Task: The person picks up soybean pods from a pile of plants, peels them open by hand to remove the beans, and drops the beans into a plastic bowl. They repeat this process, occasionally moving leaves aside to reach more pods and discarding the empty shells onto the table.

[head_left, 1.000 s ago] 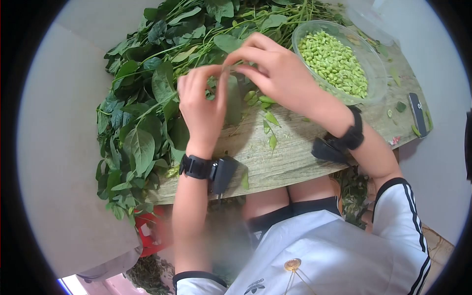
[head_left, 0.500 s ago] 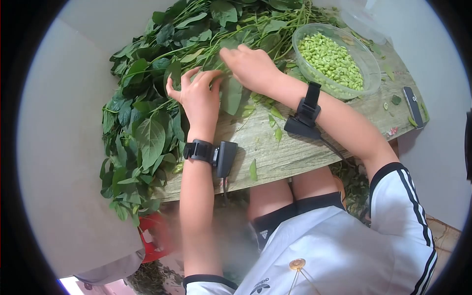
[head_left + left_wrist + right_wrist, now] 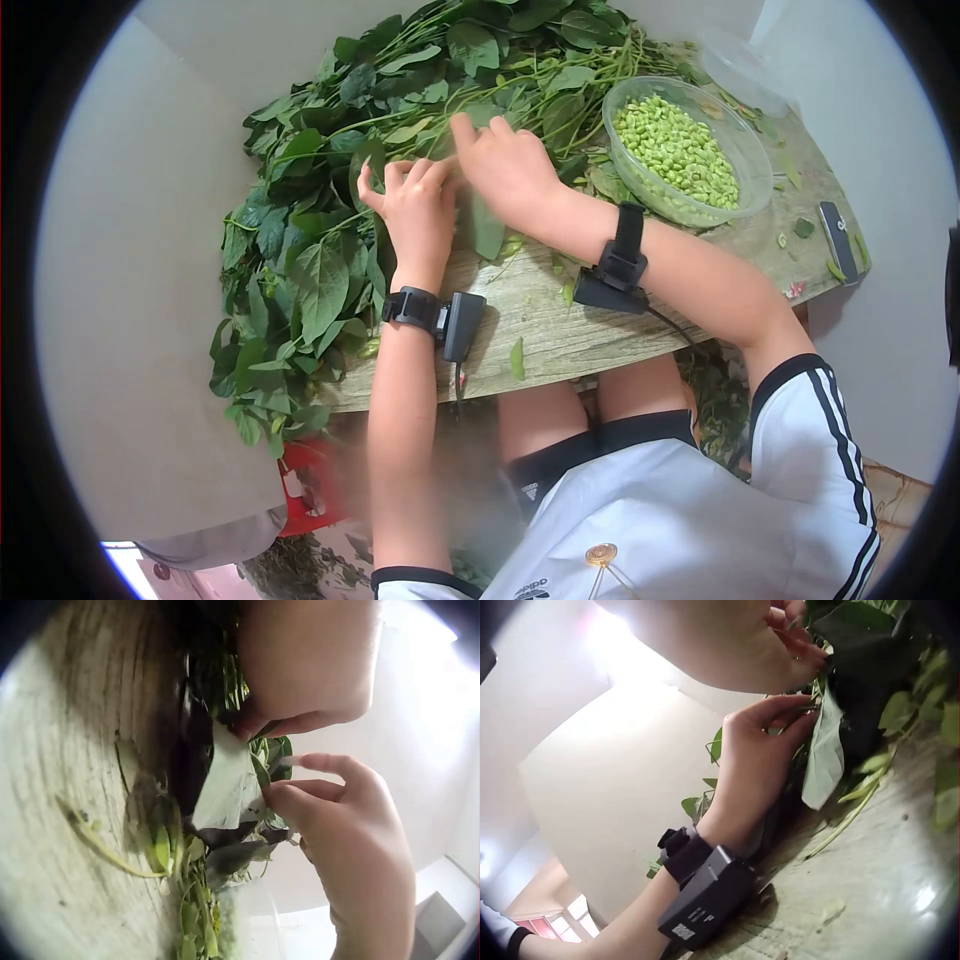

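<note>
Both hands meet over the heap of leafy soybean plants (image 3: 320, 280) in the head view. My left hand (image 3: 418, 215) pinches a green stem between thumb and index finger, its other fingers spread. Just to its right, my right hand (image 3: 508, 175) has curled fingers at the same soybean plant, thumb and index finger close to the stem. A broad pale leaf (image 3: 229, 784) hangs below the fingertips in the left wrist view. The right wrist view shows that leaf (image 3: 825, 754) beside the left fingertips; the exact spot the right fingers pinch is partly hidden.
A clear plastic bowl (image 3: 755, 190) of shelled green soybeans (image 3: 675, 145) stands at the right. Loose pods (image 3: 517, 358) and leaf bits lie on the wooden table (image 3: 570, 345). A phone-like dark object (image 3: 838, 243) lies near the right edge. A red stool (image 3: 305, 490) stands below left.
The right hand has turned, its wrist strap swinging inward, and shifted slightly left beside the left hand. The left hand's outer fingers have spread. The head view has tilted slightly.
</note>
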`<state>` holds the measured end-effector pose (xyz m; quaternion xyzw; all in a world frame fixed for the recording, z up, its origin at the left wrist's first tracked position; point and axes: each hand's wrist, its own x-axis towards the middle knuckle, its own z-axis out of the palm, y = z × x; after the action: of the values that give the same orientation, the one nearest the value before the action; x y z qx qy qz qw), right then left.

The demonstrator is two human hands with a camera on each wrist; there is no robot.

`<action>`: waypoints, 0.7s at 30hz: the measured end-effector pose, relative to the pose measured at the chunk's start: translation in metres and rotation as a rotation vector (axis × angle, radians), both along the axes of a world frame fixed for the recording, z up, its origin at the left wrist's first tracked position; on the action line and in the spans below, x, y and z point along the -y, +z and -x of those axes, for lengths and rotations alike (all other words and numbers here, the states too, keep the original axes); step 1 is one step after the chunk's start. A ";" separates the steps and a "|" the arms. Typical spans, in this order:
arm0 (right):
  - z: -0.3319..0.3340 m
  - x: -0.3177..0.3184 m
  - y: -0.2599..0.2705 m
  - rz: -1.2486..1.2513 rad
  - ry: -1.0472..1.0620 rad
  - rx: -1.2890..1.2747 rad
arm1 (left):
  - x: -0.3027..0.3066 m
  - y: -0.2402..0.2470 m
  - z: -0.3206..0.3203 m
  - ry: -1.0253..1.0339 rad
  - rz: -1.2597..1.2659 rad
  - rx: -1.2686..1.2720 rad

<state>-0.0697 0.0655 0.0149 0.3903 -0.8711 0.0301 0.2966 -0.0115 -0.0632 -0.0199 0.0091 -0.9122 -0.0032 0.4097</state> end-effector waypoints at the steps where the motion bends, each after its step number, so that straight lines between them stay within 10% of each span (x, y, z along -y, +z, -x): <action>1: 0.004 0.002 -0.004 0.018 -0.022 0.003 | 0.000 -0.001 0.000 -0.018 -0.020 -0.006; 11: 0.017 0.000 0.006 -0.225 0.114 -0.218 | 0.004 -0.006 0.006 0.037 -0.009 0.032; 13: 0.024 -0.003 0.014 0.066 0.174 -0.306 | 0.002 -0.007 0.006 0.030 -0.023 0.016; 21: 0.021 -0.041 0.008 0.099 0.111 -0.017 | 0.001 -0.007 0.005 -0.004 -0.100 -0.015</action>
<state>-0.0912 0.1062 0.0225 0.4232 -0.8429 0.0862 0.3210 -0.0161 -0.0638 -0.0273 0.0278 -0.9077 -0.0497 0.4157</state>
